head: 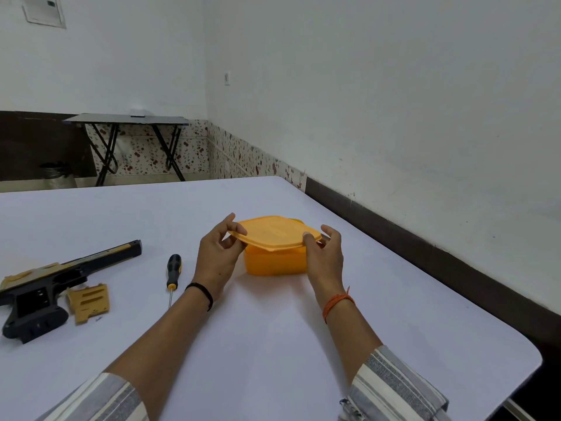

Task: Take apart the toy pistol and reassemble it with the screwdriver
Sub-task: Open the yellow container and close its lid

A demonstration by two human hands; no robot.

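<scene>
Nearby, screwdriver (174, 272), toy pistol (45, 287) (opened), loose panel (88, 302)

The box (274, 262) and its lid (273, 233) looked like smooth, matt orange plastic. The table (273, 344) was smooth and matt white. The toy pistol (45, 287) was matt black and tan plastic; the screwdriver (173, 270) had a glossy handle and metal shaft.

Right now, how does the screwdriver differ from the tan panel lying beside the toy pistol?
The screwdriver is long and thin, with a black and yellow handle and a bare metal shaft; the tan panel is flat, broad and ribbed. The screwdriver lies apart from the toy pistol, nearer the left hand; the panel lies right by the pistol's grip. Both rest untouched on the white table.
</scene>
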